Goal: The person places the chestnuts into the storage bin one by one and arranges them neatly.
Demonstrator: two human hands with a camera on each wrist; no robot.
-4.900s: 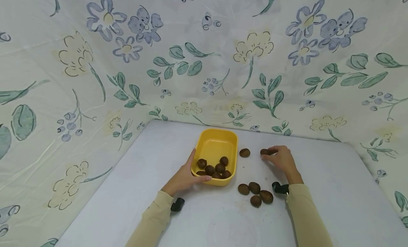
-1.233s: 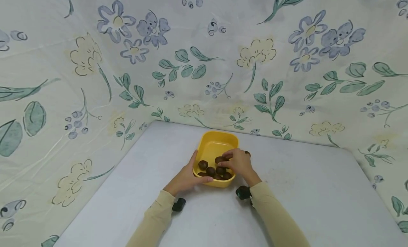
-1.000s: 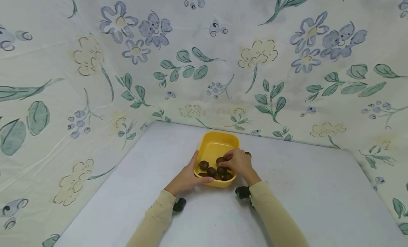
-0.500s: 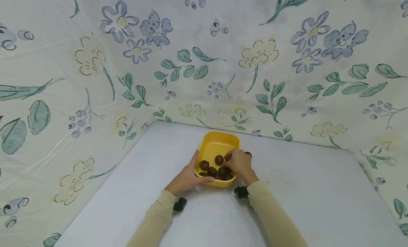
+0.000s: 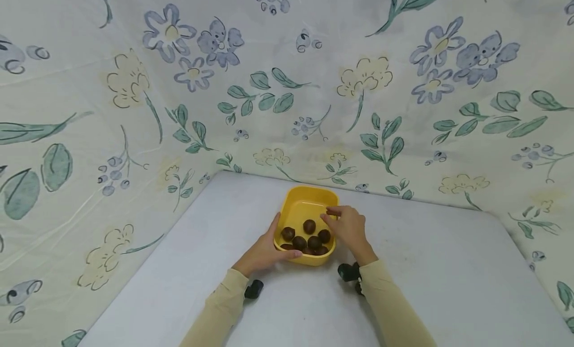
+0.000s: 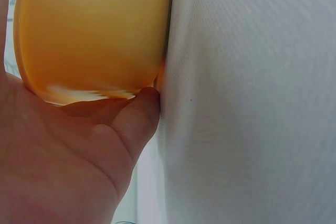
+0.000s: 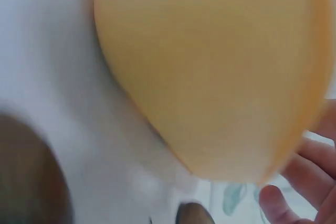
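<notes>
A yellow plastic box stands on the white table with several brown chestnuts gathered mostly at its near end. My left hand grips its near left corner, thumb along the front wall and fingers up the left side; the left wrist view shows the palm and thumb against the wall. Above the right rim, my right hand has thumb and fingers apart, with nothing between them. In the right wrist view its fingers are beside the box's edge.
On the table, a blurred chestnut and a second chestnut show in the right wrist view. Dark wrist cameras sit under both wrists. Flowered cloth walls the table's back and left.
Earlier my right hand picked a chestnut off the table and brought it into the box. It has now let go and drawn back up and right; my left hand keeps its grip.
</notes>
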